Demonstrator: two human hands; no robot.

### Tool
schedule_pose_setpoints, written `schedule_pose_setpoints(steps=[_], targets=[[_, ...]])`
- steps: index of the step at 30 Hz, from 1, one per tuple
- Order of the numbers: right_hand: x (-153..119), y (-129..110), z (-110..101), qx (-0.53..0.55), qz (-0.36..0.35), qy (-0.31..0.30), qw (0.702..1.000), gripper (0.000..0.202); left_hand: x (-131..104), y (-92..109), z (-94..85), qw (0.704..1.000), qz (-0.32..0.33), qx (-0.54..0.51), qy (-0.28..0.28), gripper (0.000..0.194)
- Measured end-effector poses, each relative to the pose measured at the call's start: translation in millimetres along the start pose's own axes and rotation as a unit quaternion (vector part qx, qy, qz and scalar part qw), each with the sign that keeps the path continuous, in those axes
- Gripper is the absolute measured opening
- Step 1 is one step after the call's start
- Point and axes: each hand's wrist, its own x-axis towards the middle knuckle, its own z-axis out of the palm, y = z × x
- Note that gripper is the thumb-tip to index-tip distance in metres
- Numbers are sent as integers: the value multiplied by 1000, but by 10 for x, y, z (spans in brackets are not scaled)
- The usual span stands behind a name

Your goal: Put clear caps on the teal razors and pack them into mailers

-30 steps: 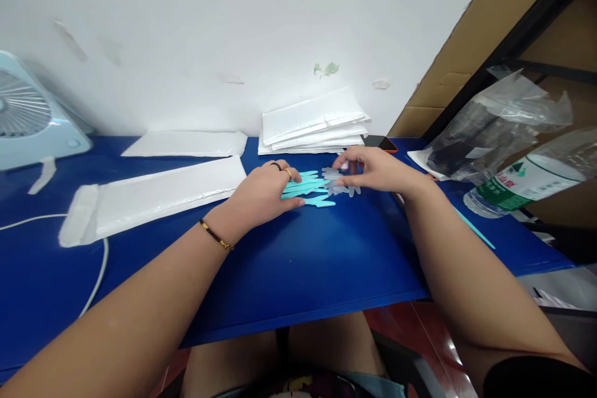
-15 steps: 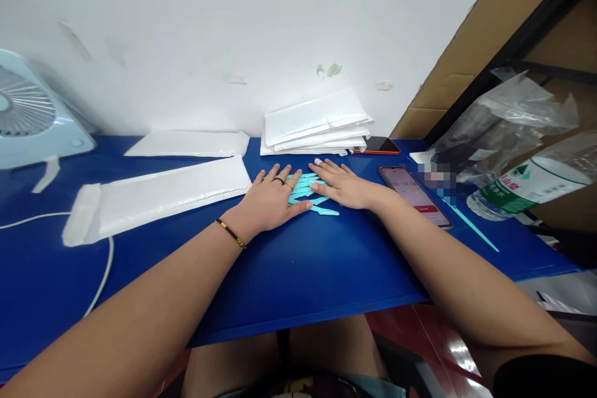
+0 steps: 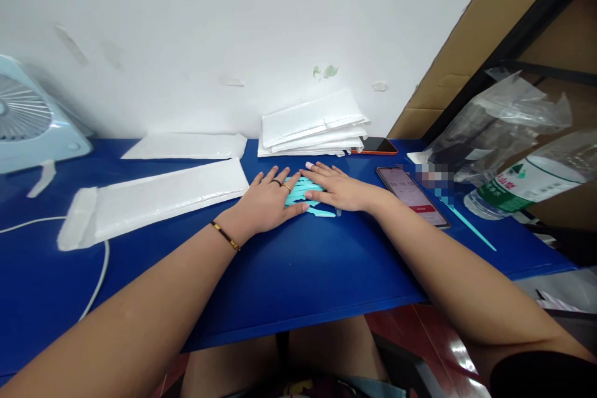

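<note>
Several flat turquoise pieces [image 3: 303,189] lie side by side on the blue table [image 3: 298,280]. My left hand [image 3: 270,199] rests flat over their left part, fingers spread, two rings on it and its thumb on the near pieces. Over their right part lies my right hand [image 3: 338,188], palm down with the fingers stretched out. One piece [image 3: 321,213] pokes out nearest to me, below both hands. The ends under my palms are hidden.
White padded envelopes lie flat at the left [image 3: 158,199] and stacked [image 3: 312,124] by the wall. Two phones, one [image 3: 415,196] near my right forearm, a turquoise stick [image 3: 471,227], a large bottle [image 3: 527,186] and a plastic bag are right. A fan [image 3: 32,115] stands left.
My right hand has shifted slightly left, closer to my left hand, over the turquoise pieces. The whole view has moved a little.
</note>
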Motion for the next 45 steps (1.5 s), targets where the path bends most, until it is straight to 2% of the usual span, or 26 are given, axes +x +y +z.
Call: schedule_pose_setpoints(steps=[45], targets=[[5,-12,-7,-5,2,-2,1000,73,10,-7,10,1000,2,14,-3,80]])
